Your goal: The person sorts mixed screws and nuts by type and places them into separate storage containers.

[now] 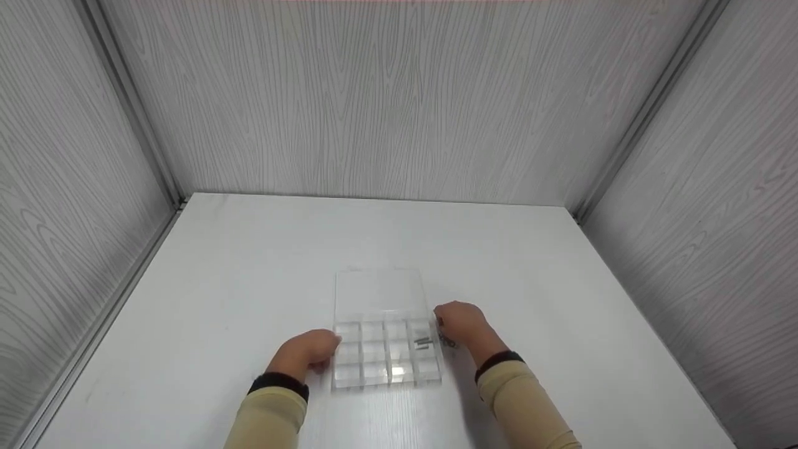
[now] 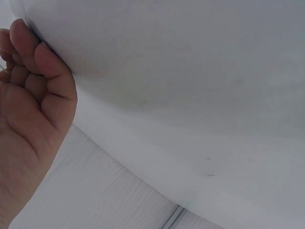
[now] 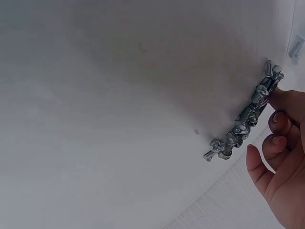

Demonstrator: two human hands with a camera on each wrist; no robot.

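Note:
A clear plastic compartment box [image 1: 373,372] lies on the table with its lid [image 1: 377,291] folded back flat. Several small metal pieces [image 1: 423,343] sit in one compartment of its right column. At the box's left wall, my left hand [image 1: 305,349] grips the edge, thumb over the rim and fingers curled. My right hand [image 1: 461,324] is beside the right wall, at a row of loose silver bolts [image 3: 248,117]. In the right wrist view its index finger reaches the bolts while the other fingers bend; the thumb is hidden, and I cannot tell whether a bolt is pinched.
The white tabletop [image 1: 262,249] stretches around the box on all sides. Grey wood-grain panels stand at the back [image 1: 386,100], the left [image 1: 56,187] and the right [image 1: 704,206]. A corner of the box [image 3: 298,45] shows at the right wrist view's edge.

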